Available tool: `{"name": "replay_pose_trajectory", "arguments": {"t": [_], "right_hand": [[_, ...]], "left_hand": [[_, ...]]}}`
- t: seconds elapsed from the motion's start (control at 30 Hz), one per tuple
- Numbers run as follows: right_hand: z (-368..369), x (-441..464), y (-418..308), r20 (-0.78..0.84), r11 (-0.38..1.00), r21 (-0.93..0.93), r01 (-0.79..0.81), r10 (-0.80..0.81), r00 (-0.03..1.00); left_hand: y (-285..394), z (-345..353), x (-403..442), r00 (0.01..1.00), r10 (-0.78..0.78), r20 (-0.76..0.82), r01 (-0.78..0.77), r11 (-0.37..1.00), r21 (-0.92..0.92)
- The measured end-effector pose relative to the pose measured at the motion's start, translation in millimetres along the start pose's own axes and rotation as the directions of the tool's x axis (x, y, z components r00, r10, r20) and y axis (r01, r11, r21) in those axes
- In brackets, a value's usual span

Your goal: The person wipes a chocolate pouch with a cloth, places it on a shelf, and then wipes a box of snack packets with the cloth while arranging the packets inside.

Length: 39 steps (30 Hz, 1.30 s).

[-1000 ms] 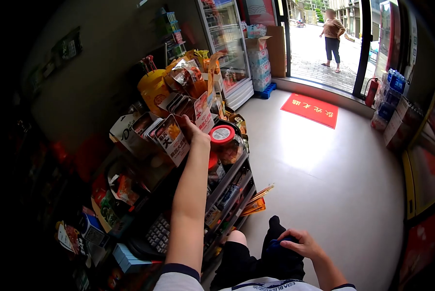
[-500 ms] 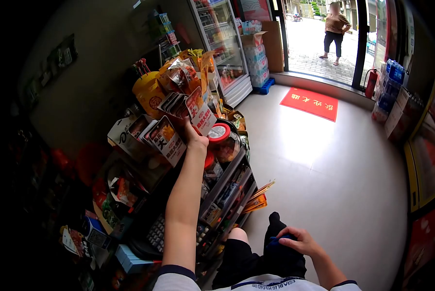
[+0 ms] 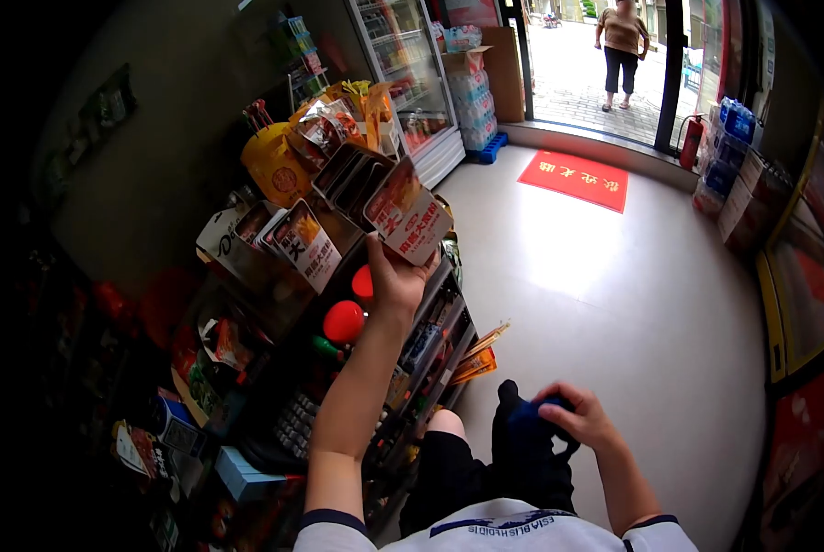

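My left hand (image 3: 399,283) is closed round the lower edge of a snack display box (image 3: 414,225), which has a white lettered front and dark packets standing in it. A similar snack box (image 3: 306,244) stands to its left on the counter. Below my left wrist are jars with red lids (image 3: 344,322). Over my lap, my right hand (image 3: 579,419) has its fingers closed on a dark blue cloth-like thing (image 3: 532,425); its exact kind is hard to make out.
A keyboard (image 3: 297,425) and a light blue box (image 3: 246,477) lie on the cluttered counter at left. Orange packets (image 3: 474,365) stick out from the shelf side. Beyond are a drinks fridge (image 3: 407,69), a red doormat (image 3: 575,181) and a person (image 3: 622,46) outside the doorway.
My left hand has drawn a snack box off the stand, toward me and right. My right hand has risen from my leg with the blue thing. The person outside has changed stance.
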State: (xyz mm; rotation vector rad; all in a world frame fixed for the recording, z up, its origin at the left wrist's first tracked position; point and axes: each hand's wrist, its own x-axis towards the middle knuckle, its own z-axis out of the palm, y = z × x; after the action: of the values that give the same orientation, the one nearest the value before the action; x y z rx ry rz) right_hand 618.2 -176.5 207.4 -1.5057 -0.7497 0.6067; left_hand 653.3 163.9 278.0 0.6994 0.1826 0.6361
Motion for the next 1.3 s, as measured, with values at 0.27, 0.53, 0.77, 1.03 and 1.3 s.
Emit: {"name": "replay_pose_trajectory", "arguments": {"t": [0.27,0.53,0.77,1.03,1.3], "right_hand": [[38.4,5.7,-68.8,-0.160,0.748,-0.210,0.630,-0.662,0.733],[71.4,-35.1,5.1,0.201,0.007,-0.904,0.427,-0.874,0.442],[70.4,-76.0,8.2,0.004,0.487,-0.665,0.567,-0.756,0.655],[96.5,-139.8,46.2,-0.163,0.748,-0.578,0.326,-0.497,0.852],[85.5,-149.3,58.4,-0.244,0.768,-0.602,0.219,-0.438,0.865]], "left_hand": [[-36.0,-10.1,-162.6,0.904,-0.265,0.336,0.245,0.964,0.103],[-78.7,-53.4,-279.7,0.861,-0.375,0.343,0.359,0.927,0.113],[-89.5,-71.8,-330.7,0.854,-0.430,0.292,0.409,0.903,0.132],[-104.9,-118.6,-393.5,0.660,-0.748,0.069,0.748,0.663,0.030],[-123.4,-161.4,-377.4,0.792,-0.610,0.000,0.434,0.564,0.702]]}}
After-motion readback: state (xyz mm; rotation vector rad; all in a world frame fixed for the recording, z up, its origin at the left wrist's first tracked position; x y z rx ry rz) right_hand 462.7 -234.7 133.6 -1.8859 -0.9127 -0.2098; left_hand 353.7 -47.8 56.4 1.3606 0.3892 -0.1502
